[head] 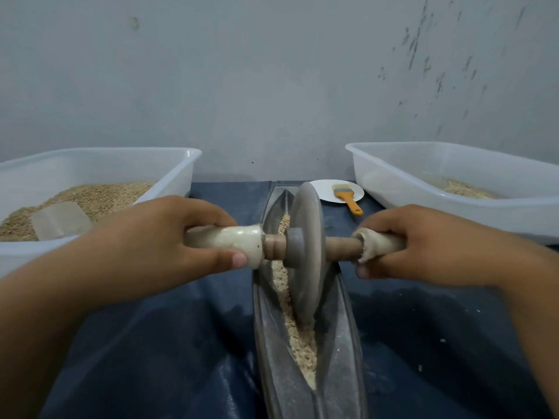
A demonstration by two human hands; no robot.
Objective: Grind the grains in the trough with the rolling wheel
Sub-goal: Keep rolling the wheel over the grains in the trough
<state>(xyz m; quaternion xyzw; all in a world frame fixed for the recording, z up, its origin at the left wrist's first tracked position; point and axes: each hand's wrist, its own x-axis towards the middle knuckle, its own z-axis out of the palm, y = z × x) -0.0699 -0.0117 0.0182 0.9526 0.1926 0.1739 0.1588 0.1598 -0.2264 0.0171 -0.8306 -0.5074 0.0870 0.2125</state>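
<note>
Here wheel (pixel 305 252) stands between left hand (pixel 169 237), right hand (pixel 423 246)

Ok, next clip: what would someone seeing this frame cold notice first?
First the grey rolling wheel, standing on edge in the long trough at centre, over a line of crushed grains. The left hand and right hand each grip a wrapped end of its axle. Behind, two white tubs flank it: the left tub heaped with grain, the right tub nearly bare.

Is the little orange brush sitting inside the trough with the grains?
No, the orange brush lies on a white plate beside the trough, beyond the right hand.
</note>
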